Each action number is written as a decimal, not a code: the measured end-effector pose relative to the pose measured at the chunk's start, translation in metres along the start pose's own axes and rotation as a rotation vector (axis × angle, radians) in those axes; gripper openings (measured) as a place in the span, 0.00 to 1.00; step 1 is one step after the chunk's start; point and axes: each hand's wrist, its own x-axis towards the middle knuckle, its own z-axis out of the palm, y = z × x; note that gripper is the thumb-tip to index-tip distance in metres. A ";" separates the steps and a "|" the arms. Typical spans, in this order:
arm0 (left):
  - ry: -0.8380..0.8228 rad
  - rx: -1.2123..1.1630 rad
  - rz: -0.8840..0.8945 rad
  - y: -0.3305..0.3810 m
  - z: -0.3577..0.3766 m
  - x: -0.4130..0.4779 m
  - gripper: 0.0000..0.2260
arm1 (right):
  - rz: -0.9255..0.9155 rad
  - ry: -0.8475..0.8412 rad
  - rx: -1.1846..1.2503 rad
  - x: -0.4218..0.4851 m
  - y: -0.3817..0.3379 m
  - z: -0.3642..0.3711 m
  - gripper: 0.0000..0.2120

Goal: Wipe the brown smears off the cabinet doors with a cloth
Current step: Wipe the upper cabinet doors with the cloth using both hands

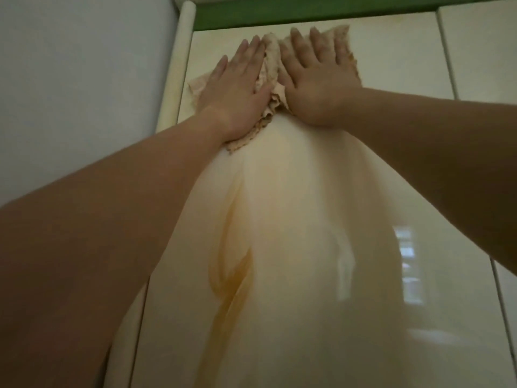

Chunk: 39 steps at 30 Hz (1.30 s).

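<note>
A glossy cream cabinet door [391,65] fills the view, seen from below. A beige textured cloth [271,60] is pressed flat against its upper part. My left hand [237,88] lies palm-down on the cloth's left side, fingers spread. My right hand [316,77] presses the cloth's right side, fingers pointing up. The cloth bunches into a ridge between the two hands. Brown-orange smears [232,281] run down the lower left of the door, well below the cloth.
A rounded cream post [179,65] edges the door on the left, with a pale wall [70,79] beyond it. A green strip [307,9] runs above the door. Another door panel [484,46] lies to the right past a narrow gap.
</note>
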 end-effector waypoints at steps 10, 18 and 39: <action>-0.011 -0.012 -0.125 -0.010 0.001 -0.089 0.30 | -0.179 -0.009 0.016 -0.052 -0.028 0.007 0.31; -0.020 -0.007 -0.149 -0.005 0.004 -0.158 0.32 | -0.263 -0.030 0.042 -0.096 -0.051 0.014 0.31; -0.070 0.016 -0.168 0.046 0.017 -0.358 0.28 | -0.373 -0.058 0.121 -0.291 -0.137 0.047 0.30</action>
